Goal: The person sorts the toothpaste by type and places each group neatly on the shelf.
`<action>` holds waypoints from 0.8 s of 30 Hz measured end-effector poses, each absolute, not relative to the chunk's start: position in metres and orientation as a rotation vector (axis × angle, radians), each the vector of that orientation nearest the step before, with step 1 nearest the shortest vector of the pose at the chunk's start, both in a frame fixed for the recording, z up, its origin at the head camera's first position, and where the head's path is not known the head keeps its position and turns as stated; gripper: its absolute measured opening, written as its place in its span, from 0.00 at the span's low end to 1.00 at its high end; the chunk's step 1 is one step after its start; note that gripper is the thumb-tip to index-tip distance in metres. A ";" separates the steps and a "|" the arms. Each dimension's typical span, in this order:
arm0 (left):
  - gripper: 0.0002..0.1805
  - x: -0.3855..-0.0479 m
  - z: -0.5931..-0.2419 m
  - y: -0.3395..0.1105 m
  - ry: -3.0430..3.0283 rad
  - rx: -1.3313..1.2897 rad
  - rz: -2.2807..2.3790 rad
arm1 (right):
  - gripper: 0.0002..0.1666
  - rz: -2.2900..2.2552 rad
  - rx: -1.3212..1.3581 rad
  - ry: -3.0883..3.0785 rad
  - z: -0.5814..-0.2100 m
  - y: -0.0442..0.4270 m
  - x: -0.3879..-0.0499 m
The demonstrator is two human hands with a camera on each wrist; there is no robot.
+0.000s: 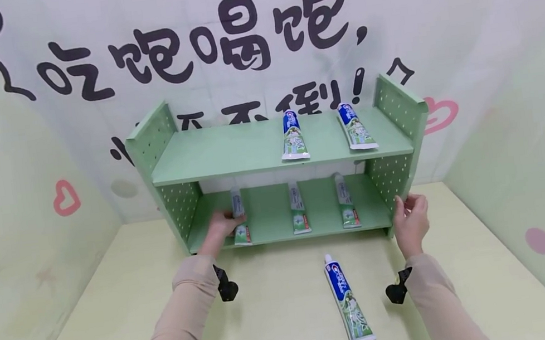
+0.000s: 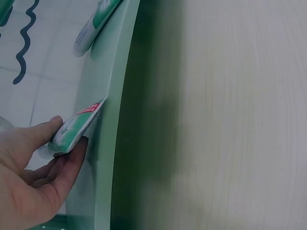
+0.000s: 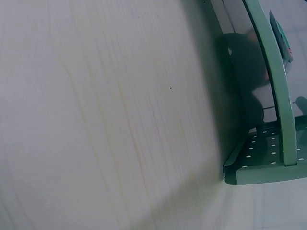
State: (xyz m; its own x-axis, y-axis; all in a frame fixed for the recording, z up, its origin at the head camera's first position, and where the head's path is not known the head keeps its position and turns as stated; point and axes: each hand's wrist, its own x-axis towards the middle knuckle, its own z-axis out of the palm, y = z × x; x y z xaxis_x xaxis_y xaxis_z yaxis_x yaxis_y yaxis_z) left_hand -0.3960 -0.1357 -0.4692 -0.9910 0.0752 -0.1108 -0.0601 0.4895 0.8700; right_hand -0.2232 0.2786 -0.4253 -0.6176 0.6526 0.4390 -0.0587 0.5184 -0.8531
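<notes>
My left hand [image 1: 223, 226] pinches a grey, green and white toothpaste tube [image 1: 241, 234] at the left of the green shelf unit's lower shelf. In the left wrist view, thumb and fingers lie on opposite sides of this tube [image 2: 72, 132], its flat end by the shelf's front edge. My right hand [image 1: 412, 224] is at the front edge of the right side panel of the shelf unit [image 1: 406, 171], thumb against the edge and curled fingers outside it. The right wrist view does not show this hand. Two similar tubes, one in the middle [image 1: 299, 212] and one further right [image 1: 346, 203], lie on the lower shelf.
On the upper shelf [image 1: 219, 148] lie two blue and green toothpaste tubes, one near the middle [image 1: 293, 137] and one at the right [image 1: 356, 128]. A larger-looking toothpaste tube [image 1: 349, 304] lies on the table [image 1: 279, 315] in front. A wall with black lettering [image 1: 242, 33] stands behind.
</notes>
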 end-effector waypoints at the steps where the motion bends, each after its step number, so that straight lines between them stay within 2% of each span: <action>1: 0.35 -0.411 -0.487 -0.140 2.608 -0.006 1.513 | 0.19 1.146 -0.483 -1.974 -0.426 0.278 -0.223; 4: 0.37 -0.425 -0.505 -0.145 2.642 -0.032 1.466 | 0.19 1.141 -0.481 -1.975 -0.427 0.278 -0.222; 10: 0.39 -0.427 -0.511 -0.149 2.745 -0.073 1.396 | 0.18 1.149 -0.487 -1.975 -0.429 0.277 -0.220; 16: 0.35 -0.413 -0.490 -0.144 2.773 -0.084 1.343 | 0.18 1.135 -0.480 -1.965 -0.428 0.277 -0.222; 24: 0.36 -0.402 -0.469 -0.140 2.814 -0.052 1.289 | 0.19 1.138 -0.482 -1.966 -0.427 0.279 -0.225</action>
